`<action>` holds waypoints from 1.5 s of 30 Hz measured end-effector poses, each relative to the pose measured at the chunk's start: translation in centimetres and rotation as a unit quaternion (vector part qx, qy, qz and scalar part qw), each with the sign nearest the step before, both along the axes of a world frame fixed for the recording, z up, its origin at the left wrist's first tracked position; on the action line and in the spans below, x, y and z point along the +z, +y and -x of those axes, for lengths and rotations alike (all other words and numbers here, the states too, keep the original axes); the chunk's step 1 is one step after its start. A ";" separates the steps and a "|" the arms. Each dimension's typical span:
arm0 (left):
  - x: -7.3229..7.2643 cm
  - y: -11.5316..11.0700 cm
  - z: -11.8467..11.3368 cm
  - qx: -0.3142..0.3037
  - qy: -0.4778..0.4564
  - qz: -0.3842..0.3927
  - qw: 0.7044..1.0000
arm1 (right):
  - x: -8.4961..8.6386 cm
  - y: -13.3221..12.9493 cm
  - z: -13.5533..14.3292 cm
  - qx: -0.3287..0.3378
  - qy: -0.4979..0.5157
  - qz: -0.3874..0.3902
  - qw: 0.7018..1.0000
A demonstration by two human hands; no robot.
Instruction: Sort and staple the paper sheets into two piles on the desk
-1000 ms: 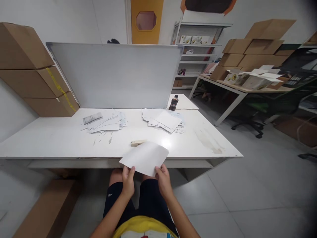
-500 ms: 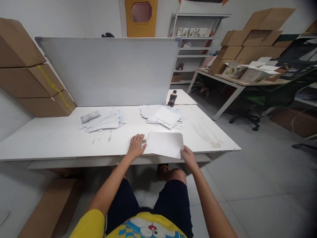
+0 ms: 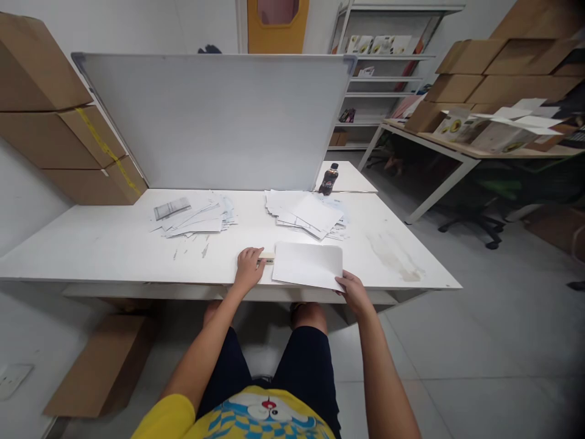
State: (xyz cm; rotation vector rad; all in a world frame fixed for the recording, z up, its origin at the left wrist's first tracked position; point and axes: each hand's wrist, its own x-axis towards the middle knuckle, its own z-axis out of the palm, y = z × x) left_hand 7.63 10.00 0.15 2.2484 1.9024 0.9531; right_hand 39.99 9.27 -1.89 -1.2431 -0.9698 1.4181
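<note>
your left hand (image 3: 249, 266) has its fingers closed around the left part of a cream stapler (image 3: 269, 258), thumb on the near side, near the front edge of the white surface (image 3: 100, 244). your right hand (image 3: 355, 291) pinches the lower right corner of the white paper (image 3: 308, 263), thumb on top. the paper's left edge meets the stapler's right end; you cannot tell whether it sits inside the mouth. beyond your hands lie a left paper pile (image 3: 198, 219) and a right paper pile (image 3: 306, 213), well apart, with a dark bottle (image 3: 328, 180) standing behind the right one, near the whiteboard (image 3: 214, 122).
</note>
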 end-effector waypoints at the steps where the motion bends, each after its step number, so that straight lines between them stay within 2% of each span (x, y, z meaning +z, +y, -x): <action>1: 0.0 0.0 0.0 -0.001 0.001 -0.001 1.000 | 0.0 0.0 0.0 -0.002 0.005 0.006 1.000; 5: -0.1 0.0 0.1 -0.005 -0.002 -0.003 1.000 | 0.4 0.0 -0.1 -0.009 0.013 0.019 1.000; 11: -0.4 0.4 0.4 -0.016 0.001 0.017 1.000 | 0.9 -0.2 0.1 0.005 -0.040 0.014 0.999; 15: 0.0 0.3 0.1 -0.012 0.016 0.022 1.000 | 1.1 -0.3 0.1 0.019 -0.066 0.014 0.998; 18: 0.5 -0.4 -0.5 -0.005 0.054 -0.001 0.999 | 1.1 -0.2 0.1 0.027 -0.084 0.008 0.996; 21: 1.0 -0.9 -1.2 -0.041 0.096 -0.026 0.994 | 1.0 -0.1 0.1 0.030 -0.109 0.011 0.994; 24: 1.1 -0.9 -1.4 -0.108 0.124 -0.018 0.986 | 0.9 0.1 0.2 0.026 -0.118 0.015 0.993; 26: 1.1 -0.7 -1.4 -0.131 0.135 -0.008 0.982 | 0.8 0.2 0.3 0.015 -0.114 0.011 0.993; 31: 0.9 -0.1 -0.8 -0.144 0.148 -0.007 0.978 | 0.5 0.2 1.1 -0.011 -0.091 0.008 0.996; 36: 0.8 -0.3 -0.6 -0.139 0.150 -0.027 0.979 | 0.7 0.2 1.4 0.004 -0.109 -0.019 0.994; 38: 0.9 -0.7 -0.7 -0.133 0.152 -0.028 0.979 | 0.9 0.4 0.9 -0.023 -0.124 -0.042 0.991; 41: 1.0 -1.1 -0.7 -0.130 0.163 -0.024 0.978 | 1.4 1.6 -0.2 -0.150 -0.110 -0.115 0.976; 43: 1.0 -1.3 -0.5 -0.134 0.170 -0.022 0.976 | 1.9 3.4 -0.7 -0.212 -0.103 -0.149 0.960; 45: 0.9 -1.2 -0.4 -0.136 0.174 -0.018 0.975 | 2.5 6.3 -0.9 -0.223 -0.142 -0.160 0.951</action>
